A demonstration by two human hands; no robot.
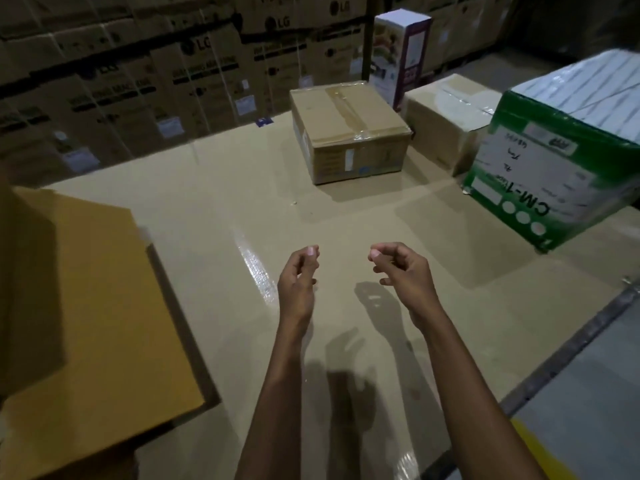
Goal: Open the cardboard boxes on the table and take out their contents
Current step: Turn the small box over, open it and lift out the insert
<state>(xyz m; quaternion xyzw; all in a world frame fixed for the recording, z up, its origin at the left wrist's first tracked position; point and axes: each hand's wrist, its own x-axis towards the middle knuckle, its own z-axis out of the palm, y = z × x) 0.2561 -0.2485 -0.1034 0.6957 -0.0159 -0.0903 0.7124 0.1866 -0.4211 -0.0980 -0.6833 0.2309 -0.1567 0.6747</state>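
Taped box [349,131] behind hands [349,271]

1. Table [346,223] is topped with flat tan cardboard, with a shiny tape strip [258,271] running along it.
2. Taped brown box [349,133] sits mid-back, with a paler box [450,112] just beside it on the right.
3. Green-and-white box [561,161] sits at the right edge, and a tall white carton [398,53] at the very back.
4. Big yellowish box [86,306] is near left.
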